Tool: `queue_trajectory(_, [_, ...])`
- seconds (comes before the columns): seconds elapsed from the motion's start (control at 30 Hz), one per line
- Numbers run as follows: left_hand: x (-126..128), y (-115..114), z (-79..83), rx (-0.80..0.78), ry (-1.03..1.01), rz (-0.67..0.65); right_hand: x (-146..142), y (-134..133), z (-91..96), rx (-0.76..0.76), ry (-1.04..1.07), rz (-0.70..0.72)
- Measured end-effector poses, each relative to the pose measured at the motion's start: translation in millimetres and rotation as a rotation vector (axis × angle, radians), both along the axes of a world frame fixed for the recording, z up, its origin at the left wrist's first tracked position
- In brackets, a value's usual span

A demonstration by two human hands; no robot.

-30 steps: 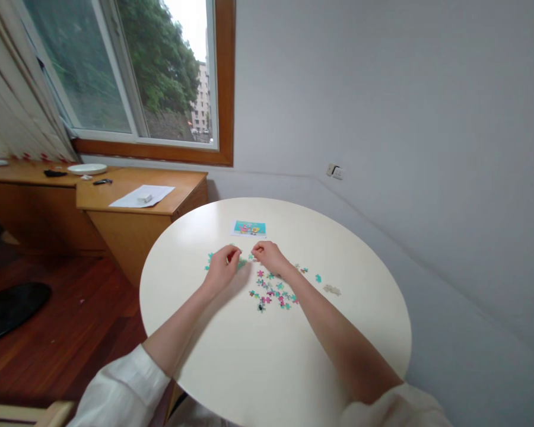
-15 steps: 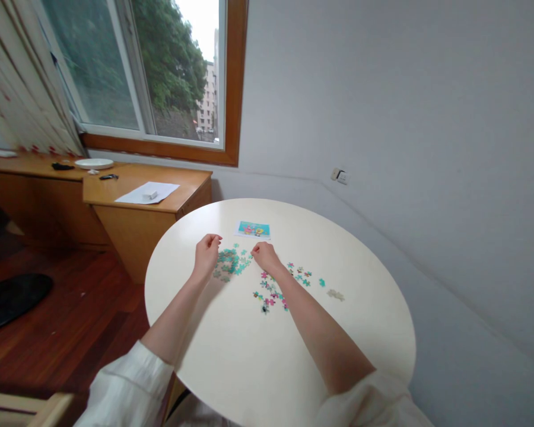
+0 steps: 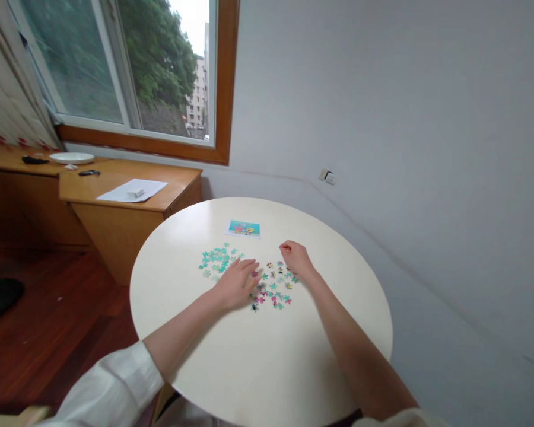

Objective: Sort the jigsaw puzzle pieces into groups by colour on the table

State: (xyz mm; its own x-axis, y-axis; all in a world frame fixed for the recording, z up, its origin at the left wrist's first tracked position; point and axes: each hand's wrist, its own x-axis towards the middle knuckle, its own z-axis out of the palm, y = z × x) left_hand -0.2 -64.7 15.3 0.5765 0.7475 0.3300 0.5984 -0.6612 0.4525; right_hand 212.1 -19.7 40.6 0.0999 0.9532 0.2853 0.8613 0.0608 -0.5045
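My left hand (image 3: pixel 240 283) reaches over the middle of the table, its fingers stretched out and apart at the edge of the mixed puzzle pieces (image 3: pixel 273 287). These are pink, teal and yellow, and some lie hidden under the hand. To its upper left spreads a group of teal puzzle pieces (image 3: pixel 218 257). My right hand (image 3: pixel 296 257) is closed, fingers curled together, just above the right side of the mixed pieces; whatever is in it, if anything, cannot be made out. Behind both groups lies a small picture card (image 3: pixel 244 229) with cartoon figures on a teal ground.
The round white table (image 3: pixel 231 367) stands close to the wall. On the wooden desk (image 3: pixel 182 185) at the left are a paper sheet (image 3: pixel 149 188) with a small white box (image 3: pixel 135 193), a white plate (image 3: pixel 72 158) and dark small items. A wall socket (image 3: pixel 330 178) is behind.
My left hand has moved right from the teal pieces to the mixed ones and opened. My right hand has shifted right, staying closed. The view has turned slightly right.
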Motion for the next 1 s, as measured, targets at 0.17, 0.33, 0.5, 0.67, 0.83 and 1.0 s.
queue_trajectory(0.17, [17,-25,-3.8,-0.031,0.185,-0.088,56,-26,-10.7,0.055,0.031,-0.178])
queue_trajectory(0.33, [22,-28,-6.5,-0.024,0.268,-0.056,81,-40,-16.9,-0.065,0.100,-0.219])
queue_trajectory(0.5, [25,-27,-6.7,-0.024,0.288,-0.032,93,-49,-15.9,-0.233,0.114,-0.097])
queue_trajectory(0.67, [28,-23,-11.8,-0.002,0.270,-0.030,98,-52,-19.1,-0.289,0.079,-0.079])
queue_trajectory(0.83, [33,-18,-15.6,-0.009,0.256,-0.023,96,-52,-19.8,-0.287,0.159,-0.065])
queue_trajectory(1.0, [36,-12,-18.7,-0.005,0.172,-0.024,97,-51,-23.8,-0.259,0.307,-0.041])
